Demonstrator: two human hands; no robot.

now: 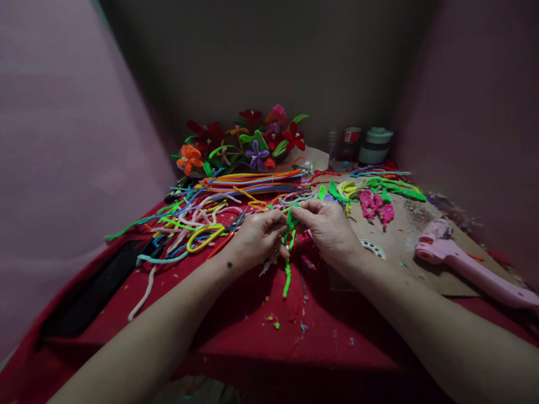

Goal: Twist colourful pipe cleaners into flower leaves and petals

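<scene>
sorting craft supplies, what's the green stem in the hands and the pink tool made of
The green stem, pinched by left hand and right hand, looks like fuzzy pipe cleaner: matte, bristly outline. The pink tool looks like smooth, glossy plastic.

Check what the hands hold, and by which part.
Left hand and right hand both pinch a bright green fuzzy pipe cleaner at its upper end; its lower length hangs free.

On the table (pixel 315 331), the left hand (pixel 256 238) and right hand (pixel 330 230) meet at the middle, a pipe cleaner (pixel 288 247) pinched between them. A heap of loose strands (pixel 202 216) lies behind and left, with scissors (pixel 236 223) in it. Flowers (pixel 248 143) stand at the back, jars (pixel 374 145) to their right. A glue gun (pixel 458 261) lies on cardboard (pixel 404 235) at the right.
</scene>
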